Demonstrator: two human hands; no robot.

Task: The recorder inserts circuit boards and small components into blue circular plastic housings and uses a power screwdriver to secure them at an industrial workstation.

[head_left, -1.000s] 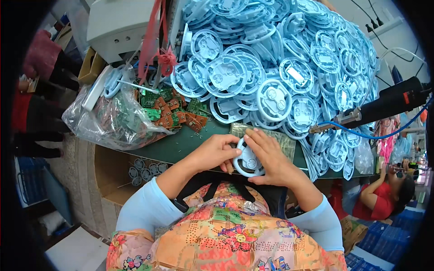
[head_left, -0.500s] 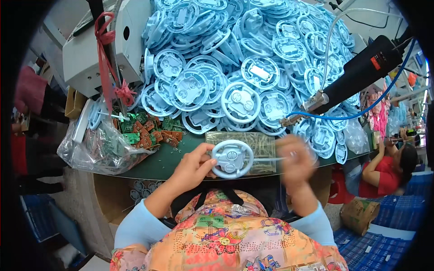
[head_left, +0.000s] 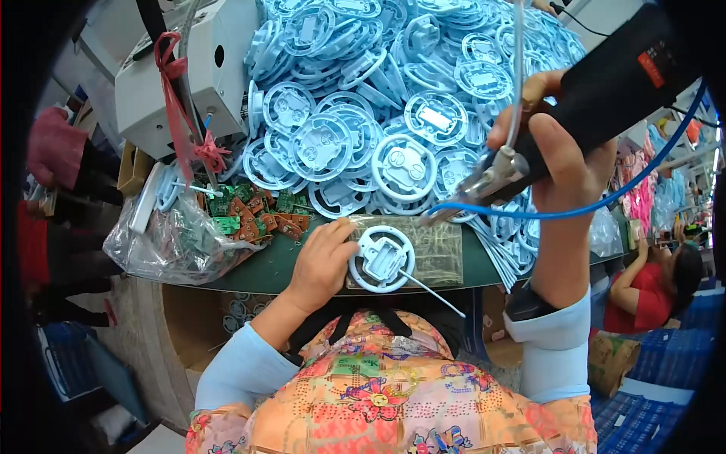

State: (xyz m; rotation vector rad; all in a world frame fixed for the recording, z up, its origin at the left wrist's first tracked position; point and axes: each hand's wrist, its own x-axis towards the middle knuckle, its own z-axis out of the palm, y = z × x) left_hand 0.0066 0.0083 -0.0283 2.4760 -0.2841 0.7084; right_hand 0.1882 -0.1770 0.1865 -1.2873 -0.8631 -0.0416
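Piled blue plastic wheels [head_left: 325,145] block the desk's [head_left: 278,266] far side; bare near-edge strip between clear bag [head_left: 178,253] and left hand [head_left: 321,261].

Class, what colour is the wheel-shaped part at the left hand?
The wheel-shaped part is pale blue, best seen in the head view.

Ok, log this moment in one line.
left hand: holding round blue plastic wheel; right hand: gripping black cylindrical tool; wheel: hollow side up

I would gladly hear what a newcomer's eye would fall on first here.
Probably the heap of pale-blue, wheel-shaped parts across the upper middle. Next, the black tool at upper right, held in the right grip. Then the single wheel at the left grip, just below centre, with a thin rod.
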